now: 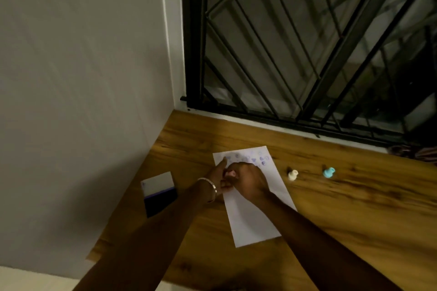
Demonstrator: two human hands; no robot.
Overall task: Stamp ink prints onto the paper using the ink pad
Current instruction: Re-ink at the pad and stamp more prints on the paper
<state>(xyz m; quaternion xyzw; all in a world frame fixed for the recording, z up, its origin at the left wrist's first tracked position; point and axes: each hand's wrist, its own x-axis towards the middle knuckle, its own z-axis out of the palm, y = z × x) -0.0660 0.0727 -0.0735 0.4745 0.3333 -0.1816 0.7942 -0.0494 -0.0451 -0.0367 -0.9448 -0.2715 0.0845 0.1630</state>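
A white sheet of paper (254,217) lies on the wooden table (343,208), with several purple prints near its far end. My right hand (248,179) is closed around a small pink stamp (230,173) held down over the paper just below the prints. My left hand (218,175), a metal bangle on its wrist, rests flat on the paper's left edge with a finger stretched toward the prints. The ink pad (159,192) lies open to the left, lid up, dark pad toward me.
A cream stamp (292,175) and a light blue stamp (328,172) lie on the table right of the paper. A grey wall closes the left side. A barred window runs along the table's far edge. Dark cloth (411,151) sits at the far right.
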